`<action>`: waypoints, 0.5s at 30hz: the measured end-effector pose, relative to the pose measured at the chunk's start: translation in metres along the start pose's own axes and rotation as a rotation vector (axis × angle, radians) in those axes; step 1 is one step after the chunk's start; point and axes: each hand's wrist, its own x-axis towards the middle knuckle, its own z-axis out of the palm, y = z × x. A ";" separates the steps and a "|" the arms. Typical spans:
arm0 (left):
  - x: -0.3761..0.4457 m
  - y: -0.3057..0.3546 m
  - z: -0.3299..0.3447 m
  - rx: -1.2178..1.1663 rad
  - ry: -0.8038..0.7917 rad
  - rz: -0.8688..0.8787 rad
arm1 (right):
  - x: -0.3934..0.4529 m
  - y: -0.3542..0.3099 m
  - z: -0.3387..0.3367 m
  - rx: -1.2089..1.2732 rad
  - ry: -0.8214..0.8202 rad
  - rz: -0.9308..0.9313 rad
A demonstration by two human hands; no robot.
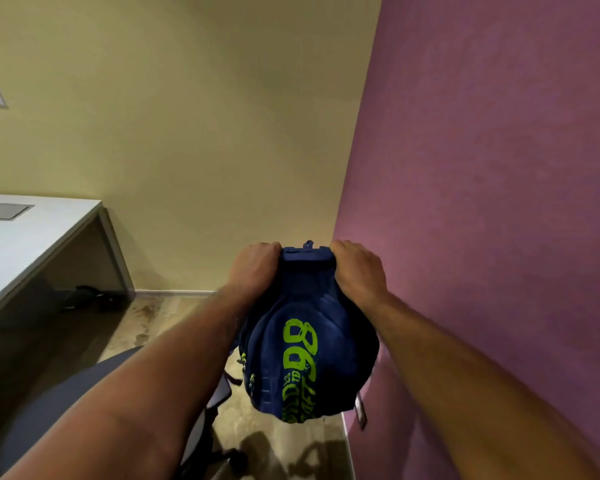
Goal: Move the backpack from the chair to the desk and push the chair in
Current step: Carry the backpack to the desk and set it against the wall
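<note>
The backpack (305, 341) hangs in the air, clear of the chair (94, 393) — left hand (257, 263) and right hand (357, 268) fingers clamped on its top. Left to do: set it on the table (32, 237) at far left, push the chair in.

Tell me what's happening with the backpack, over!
Left hand and right hand both gripping the backpack top. Backpack in the air, off the chair. Desk to the left, path open.
</note>
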 end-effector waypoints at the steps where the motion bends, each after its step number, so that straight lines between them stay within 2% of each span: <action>1: 0.015 -0.010 0.008 0.004 0.000 -0.014 | 0.018 0.001 0.012 0.009 -0.009 -0.011; 6: 0.083 -0.062 0.036 0.027 -0.017 -0.101 | 0.109 -0.003 0.064 0.050 -0.049 -0.065; 15: 0.180 -0.157 0.044 0.127 -0.014 -0.239 | 0.259 -0.034 0.127 0.153 -0.073 -0.190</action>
